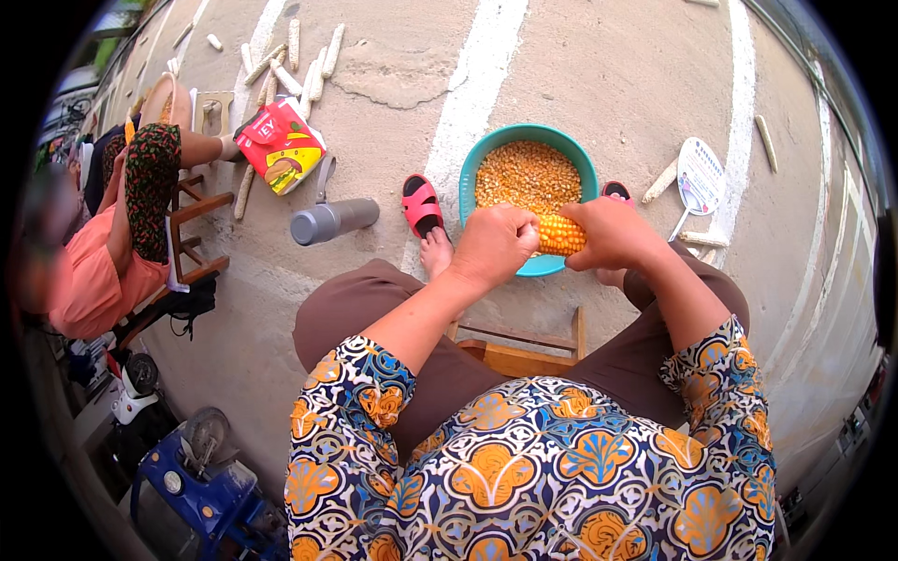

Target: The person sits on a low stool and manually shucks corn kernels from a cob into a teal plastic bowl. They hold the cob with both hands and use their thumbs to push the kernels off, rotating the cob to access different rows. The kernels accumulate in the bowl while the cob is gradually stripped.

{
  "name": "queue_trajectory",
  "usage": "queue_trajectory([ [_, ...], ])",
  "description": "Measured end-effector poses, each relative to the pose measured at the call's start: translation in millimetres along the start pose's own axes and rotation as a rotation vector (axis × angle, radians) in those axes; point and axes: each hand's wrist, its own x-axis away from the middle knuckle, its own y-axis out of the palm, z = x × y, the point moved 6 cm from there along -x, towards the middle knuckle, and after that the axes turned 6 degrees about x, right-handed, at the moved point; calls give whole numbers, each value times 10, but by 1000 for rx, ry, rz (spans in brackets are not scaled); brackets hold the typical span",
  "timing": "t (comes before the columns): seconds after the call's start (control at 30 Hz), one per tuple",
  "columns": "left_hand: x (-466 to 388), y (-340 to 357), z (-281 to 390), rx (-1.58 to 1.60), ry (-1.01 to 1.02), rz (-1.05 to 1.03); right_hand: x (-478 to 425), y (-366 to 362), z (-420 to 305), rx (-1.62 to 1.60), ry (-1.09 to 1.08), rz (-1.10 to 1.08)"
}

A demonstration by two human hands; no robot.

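Observation:
A yellow ear of corn lies level between my two hands, above the near part of a teal plastic basin. My left hand is a curled fist at the ear's left end. Around its right end, my right hand is closed with thumb and fingers. Loose corn kernels cover the basin's bottom. The basin stands on the concrete between my feet, which wear pink and black sandals.
Left are a grey bottle, a red and yellow bag and a seated person with corn. Bare cobs lie scattered. A white hand fan lies right, beside more cobs. A blue vehicle stands lower left.

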Motion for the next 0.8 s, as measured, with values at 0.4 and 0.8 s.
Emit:
queue_trajectory([
  [0.4, -33, 149, -299, 392, -452, -255, 4, 13, 67, 123, 35, -2],
  [0.8, -79, 3, -305, 188, -345, -158, 9, -25, 149, 115, 82, 42],
])
